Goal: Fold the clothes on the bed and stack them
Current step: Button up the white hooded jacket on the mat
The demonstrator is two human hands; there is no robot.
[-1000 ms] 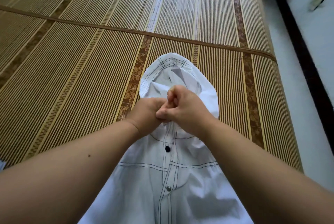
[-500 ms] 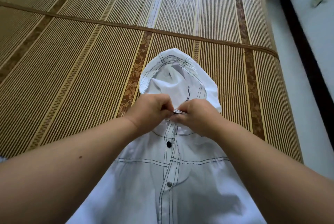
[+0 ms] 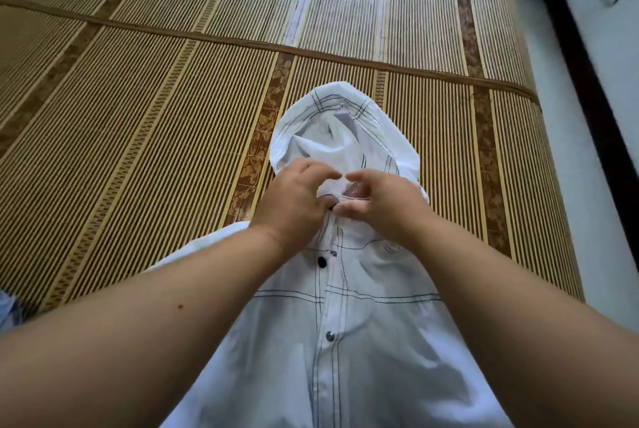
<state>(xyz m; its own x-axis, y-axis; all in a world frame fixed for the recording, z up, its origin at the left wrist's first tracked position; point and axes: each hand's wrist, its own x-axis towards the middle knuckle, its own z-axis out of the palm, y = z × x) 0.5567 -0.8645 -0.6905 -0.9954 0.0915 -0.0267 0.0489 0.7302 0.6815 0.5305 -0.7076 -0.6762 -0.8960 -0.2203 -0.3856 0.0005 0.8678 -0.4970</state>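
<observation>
**A:** The hands are loosening. Half a second ago they were bunching knuckle to knuckle at the neck, and now the fingers are lifting and fanning apart.

**B:** Letting go altogether?

**A:** Not quite. The left hand (image 3: 294, 201) is pinching the neck edge of the white hooded jacket (image 3: 363, 341) under its thumb, with its fingers arching over toward one o'clock. The right hand (image 3: 385, 208) is laying its thumb against the same spot and curling its forefinger above it. I cannot tell whether it is gripping cloth or only pressing.

**B:** And where is the jacket lying?

**A:** Front-up on the bamboo mat (image 3: 155, 123). Its hood (image 3: 392, 140) is pointing to twelve o'clock and its body is running down toward six. The black snap (image 3: 322, 261) is sitting just at six o'clock from the thumbs, and the silver snap (image 3: 330, 335) is lying further down the same line.

**B:** So they're working on the top fastening?

**A:** I'm judging so. To do it well, they're wanting the two front edges lined up squarely and the thumbs pushing straight down into the mat. After that, they're wanting the hood smoothed flat toward twelve before any folding. A skewed neck is going to throw off every later crease.
</observation>
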